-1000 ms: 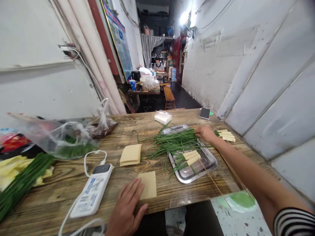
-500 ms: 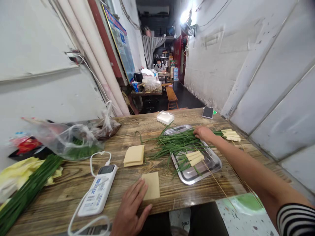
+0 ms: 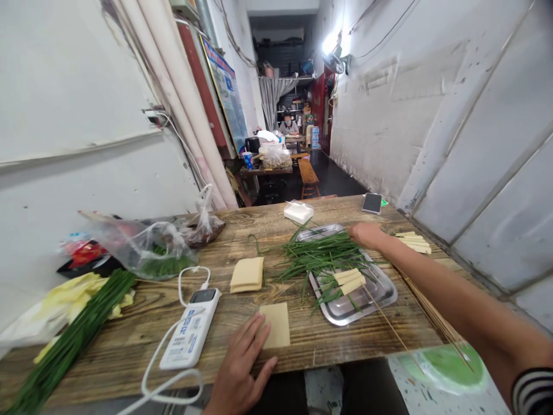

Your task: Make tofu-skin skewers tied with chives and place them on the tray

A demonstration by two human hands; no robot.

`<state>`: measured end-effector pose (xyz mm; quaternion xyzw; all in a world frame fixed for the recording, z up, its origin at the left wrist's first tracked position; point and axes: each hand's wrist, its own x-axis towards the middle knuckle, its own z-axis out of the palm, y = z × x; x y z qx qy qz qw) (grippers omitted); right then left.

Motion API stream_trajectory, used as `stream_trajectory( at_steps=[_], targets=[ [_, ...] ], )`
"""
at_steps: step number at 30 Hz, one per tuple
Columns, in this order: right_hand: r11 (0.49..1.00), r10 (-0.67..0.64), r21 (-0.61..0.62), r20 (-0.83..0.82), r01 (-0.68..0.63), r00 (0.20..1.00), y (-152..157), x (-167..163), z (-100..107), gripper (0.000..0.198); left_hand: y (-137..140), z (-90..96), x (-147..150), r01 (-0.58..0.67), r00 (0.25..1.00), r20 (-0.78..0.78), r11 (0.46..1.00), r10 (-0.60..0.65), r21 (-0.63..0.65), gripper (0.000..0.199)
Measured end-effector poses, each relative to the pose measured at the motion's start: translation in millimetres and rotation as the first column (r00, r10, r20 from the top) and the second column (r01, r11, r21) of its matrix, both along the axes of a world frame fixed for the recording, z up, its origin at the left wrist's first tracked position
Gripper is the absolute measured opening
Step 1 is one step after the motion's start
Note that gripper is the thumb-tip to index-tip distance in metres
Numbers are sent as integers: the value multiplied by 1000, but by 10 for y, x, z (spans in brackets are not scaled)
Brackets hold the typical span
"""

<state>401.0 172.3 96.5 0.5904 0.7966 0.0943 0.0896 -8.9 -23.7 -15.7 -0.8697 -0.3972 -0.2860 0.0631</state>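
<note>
My left hand [image 3: 245, 360] lies with fingers outstretched on the left edge of a square tan tofu-skin sheet [image 3: 279, 325] at the table's near edge. My right hand [image 3: 365, 235] reaches to the right end of a heap of green chives [image 3: 319, 253] lying over metal trays. Its fingers are bent closed on the chives, the tips partly hidden. In the near tray [image 3: 386, 294] rest tofu-skin rolls [image 3: 351, 280] wrapped round chives, with a skewer. More rolls [image 3: 415, 242] lie beyond my right forearm. A stack of tofu-skin squares [image 3: 246, 275] sits behind the single sheet.
A white power bank [image 3: 190, 334] with a looping cable is at left. Beside it lie a chive bundle [image 3: 78, 340] and plastic bags [image 3: 164, 253]. Farther back are a white box [image 3: 298, 212] and a phone [image 3: 372, 203]. Bamboo skewers [image 3: 432, 314] overhang the right front edge. A person sits far off.
The view has turned a little left, so everything sits farther right in it. My right hand stays at the chives and my left hand on the sheet.
</note>
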Motion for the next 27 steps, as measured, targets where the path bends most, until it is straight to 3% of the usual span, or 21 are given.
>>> stream_trajectory(
  at_steps=[7, 11, 22, 27],
  targets=[
    [999, -18, 31, 29, 17, 999, -176, 95, 298, 24, -25, 43, 72, -47, 990, 133, 997, 39, 61, 45],
    [1000, 1, 17, -5, -1, 1000, -262, 109, 347, 22, -49, 79, 123, -28, 986, 168, 996, 13, 86, 43],
    [1000, -7, -22, -219, 2, 976, 15, -19, -102, 21, -29, 86, 169, -32, 985, 174, 994, 14, 101, 39],
    [993, -36, -115, -279, 4, 960, 194, 86, -142, 18, 23, 90, 179, -39, 980, 196, 994, 19, 98, 39]
  ],
)
